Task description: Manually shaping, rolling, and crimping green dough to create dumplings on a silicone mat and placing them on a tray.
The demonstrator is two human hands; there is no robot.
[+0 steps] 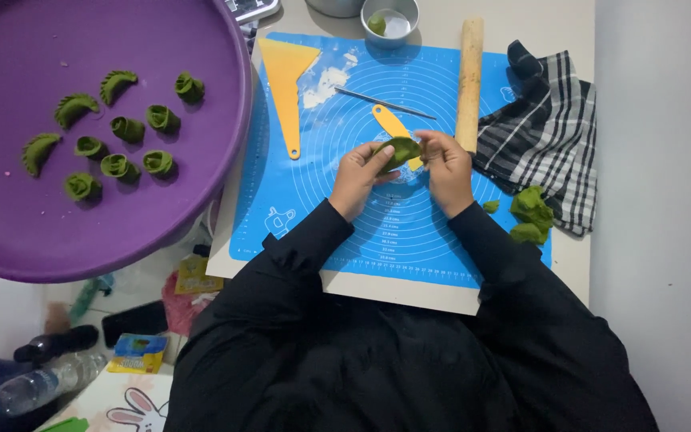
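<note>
Your left hand [355, 178] and right hand [447, 170] meet over the middle of the blue mat [409, 232], both pinching one green dough piece [398, 150]. Left fingers are closed on its left edge, thumb on top; right fingers closed on its right edge. The piece looks folded over, though the fingers hide the seam, so I can't tell for sure.

Around the hands, clock-wise from the dough piece:
- 12 o'clock: thin metal rod [384, 102] lying slanted on the mat; beyond it a small metal bowl [401, 10] with a green lump inside.
- 1 o'clock: wooden rolling pin [469, 80], lying near-vertical, its lower end just beside your right hand.
- 3 o'clock: checked cloth [545, 136], partly off the mat.
- 4 o'clock: loose green dough lumps [531, 214] at the mat's right edge, touching the cloth.
- Under the piece: small yellow spatula [390, 124], partly covered by your hands.
- 10 o'clock: yellow scraper [288, 76], handle pointing toward you, white flour smear just beside it.
- 9 o'clock, well apart: purple basin [161, 208] holding finished green shaped pieces [117, 132], some crescent, some rolled round.

The mat sits on a light desk [409, 292].
</note>
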